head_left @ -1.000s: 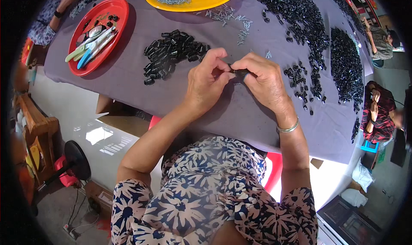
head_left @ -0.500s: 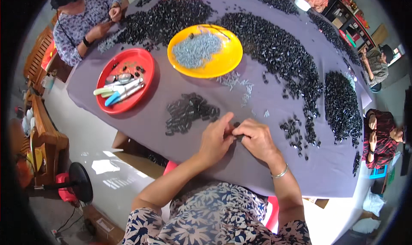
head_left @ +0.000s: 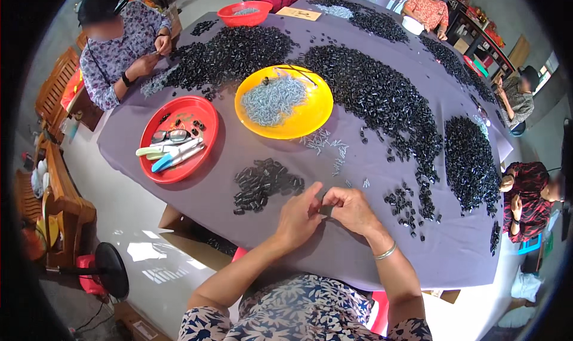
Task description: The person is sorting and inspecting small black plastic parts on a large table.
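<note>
Presently | left hand [head_left: 300, 217]: fingers half-extended; right hand [head_left: 352, 211]: fingers curled inward; whether they grip something, I cannot tell | small black glossy plastic-looking cylinders [head_left: 262, 187]: heaped on grey-purple cloth [head_left: 441, 257], just beyond left hand | probably light, stiff, slippery; best pinched across their sides

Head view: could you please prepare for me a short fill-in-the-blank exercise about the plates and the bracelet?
1. The plate heaped with thin grey pieces is ____ in colour.
2. To its ____, as the person sees it, a red plate holds tools.
3. Besides a pale green handle, a bright ____ one shows there.
4. The bracelet is worn above the person's ____ hand.

Missing words: yellow; left; blue; right.
</note>
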`<state>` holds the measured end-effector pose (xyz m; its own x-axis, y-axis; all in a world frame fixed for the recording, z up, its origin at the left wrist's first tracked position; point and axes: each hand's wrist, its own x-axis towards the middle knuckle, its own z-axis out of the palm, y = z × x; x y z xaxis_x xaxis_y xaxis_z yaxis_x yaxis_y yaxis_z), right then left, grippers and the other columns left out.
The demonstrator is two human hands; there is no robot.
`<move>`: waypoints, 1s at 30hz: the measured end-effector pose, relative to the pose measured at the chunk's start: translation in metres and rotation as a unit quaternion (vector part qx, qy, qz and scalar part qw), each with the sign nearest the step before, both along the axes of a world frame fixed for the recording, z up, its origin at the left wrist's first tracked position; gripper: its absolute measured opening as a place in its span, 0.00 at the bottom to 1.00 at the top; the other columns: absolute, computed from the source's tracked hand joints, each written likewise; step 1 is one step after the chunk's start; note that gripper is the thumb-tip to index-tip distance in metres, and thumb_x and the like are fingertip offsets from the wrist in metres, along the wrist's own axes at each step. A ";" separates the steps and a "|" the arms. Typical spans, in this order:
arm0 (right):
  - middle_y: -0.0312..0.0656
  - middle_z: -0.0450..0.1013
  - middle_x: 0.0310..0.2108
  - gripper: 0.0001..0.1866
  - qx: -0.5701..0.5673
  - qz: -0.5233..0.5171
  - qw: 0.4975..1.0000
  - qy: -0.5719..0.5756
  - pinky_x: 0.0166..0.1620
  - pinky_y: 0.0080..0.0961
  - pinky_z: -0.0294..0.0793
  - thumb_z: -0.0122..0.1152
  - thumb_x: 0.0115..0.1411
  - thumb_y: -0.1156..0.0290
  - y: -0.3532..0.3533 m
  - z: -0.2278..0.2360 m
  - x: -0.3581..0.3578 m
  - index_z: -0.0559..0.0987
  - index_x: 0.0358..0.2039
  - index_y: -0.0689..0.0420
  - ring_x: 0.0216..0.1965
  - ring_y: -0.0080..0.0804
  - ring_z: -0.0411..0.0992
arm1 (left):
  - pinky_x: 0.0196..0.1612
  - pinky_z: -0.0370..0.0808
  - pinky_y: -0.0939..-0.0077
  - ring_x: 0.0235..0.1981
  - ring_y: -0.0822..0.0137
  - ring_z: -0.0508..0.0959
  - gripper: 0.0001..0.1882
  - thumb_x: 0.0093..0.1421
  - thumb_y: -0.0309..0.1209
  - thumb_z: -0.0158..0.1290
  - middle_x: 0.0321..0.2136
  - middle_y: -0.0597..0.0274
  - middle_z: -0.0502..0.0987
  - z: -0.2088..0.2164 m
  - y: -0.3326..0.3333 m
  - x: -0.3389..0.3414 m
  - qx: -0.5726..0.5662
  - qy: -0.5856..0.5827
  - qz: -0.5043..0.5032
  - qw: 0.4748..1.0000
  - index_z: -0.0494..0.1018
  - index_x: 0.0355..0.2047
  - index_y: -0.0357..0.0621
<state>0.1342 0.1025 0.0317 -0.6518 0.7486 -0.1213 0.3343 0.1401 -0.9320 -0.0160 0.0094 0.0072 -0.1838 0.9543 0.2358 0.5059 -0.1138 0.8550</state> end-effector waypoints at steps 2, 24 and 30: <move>0.26 0.70 0.20 0.04 -0.020 0.009 1.000 -0.010 0.25 0.15 0.64 0.59 0.53 0.83 0.006 0.001 -0.002 0.78 0.25 0.59 0.23 0.11 0.64 | 0.36 0.74 0.61 0.31 0.55 0.78 0.38 0.46 0.20 0.62 0.30 0.58 0.78 -0.002 0.001 -0.002 0.002 0.002 0.002 1.000 0.64 0.60 0.44; 0.29 0.71 0.29 0.12 0.030 -0.006 0.999 0.020 0.31 0.16 0.71 0.49 0.52 0.87 0.000 0.007 0.012 0.77 0.33 0.58 0.30 0.17 0.70 | 0.36 0.75 0.79 0.30 0.77 0.76 0.15 0.57 0.22 0.58 0.31 0.66 0.79 -0.007 0.019 -0.022 0.011 -0.271 -0.070 0.960 0.75 0.46 0.39; 0.32 0.72 0.31 0.07 0.024 -0.114 0.977 0.176 0.28 0.14 0.72 0.55 0.58 0.85 -0.028 0.026 0.058 0.77 0.33 0.59 0.28 0.17 0.70 | 0.32 0.76 0.82 0.28 0.76 0.78 0.12 0.59 0.24 0.59 0.29 0.65 0.79 0.023 0.011 -0.035 -0.041 -0.350 -0.124 0.928 0.77 0.44 0.37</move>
